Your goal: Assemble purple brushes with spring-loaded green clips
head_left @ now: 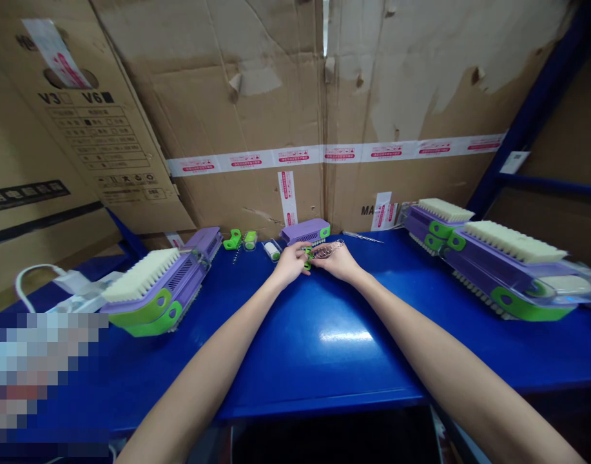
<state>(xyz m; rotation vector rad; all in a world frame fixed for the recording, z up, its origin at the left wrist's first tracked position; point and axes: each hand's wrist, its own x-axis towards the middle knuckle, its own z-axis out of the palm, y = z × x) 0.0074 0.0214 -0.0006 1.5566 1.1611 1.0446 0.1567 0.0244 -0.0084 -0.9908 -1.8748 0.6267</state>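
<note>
My left hand pinches a small green plastic part near the back of the blue table. Close against it from the right comes my right hand, its fingers closed around a thin metal coil spring. The fingertips of both hands meet at the green part, so its far side is hidden. Just behind them lies a purple brush body with a green end and pale bristles. Left of my hands are a white roller in a clear case, a green-and-clear piece and a green bracket.
Purple-and-green brushes stack at the left, beside a white power strip. More brushes sit at the right. A dark spring and a slim pointed tool lie at the back. Taped cardboard walls the rear.
</note>
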